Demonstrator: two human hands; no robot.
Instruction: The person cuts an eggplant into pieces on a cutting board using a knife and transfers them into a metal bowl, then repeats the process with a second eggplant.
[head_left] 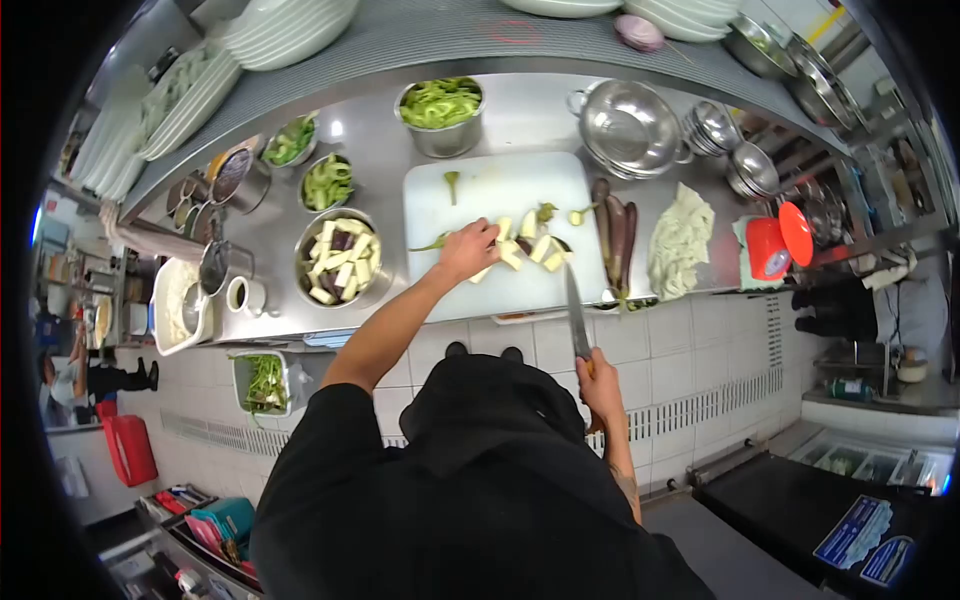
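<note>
My left hand [468, 250] reaches over the white cutting board [470, 195] and closes on cut eggplant pieces [528, 248] lying near the board's front edge. My right hand [600, 385] grips the handle of a knife [576, 315], held back off the board with the blade pointing toward the pieces. Whole dark eggplants [615, 235] lie just right of the board. A steel bowl of eggplant chunks [340, 262] stands left of the board.
Bowls of green cut vegetables [440, 105] stand behind and left of the board. Empty steel bowls [628, 125] and shredded pale vegetable [678, 240] are to the right, beside a red scale [778, 245]. White plates sit on the shelf above. A person works at far left.
</note>
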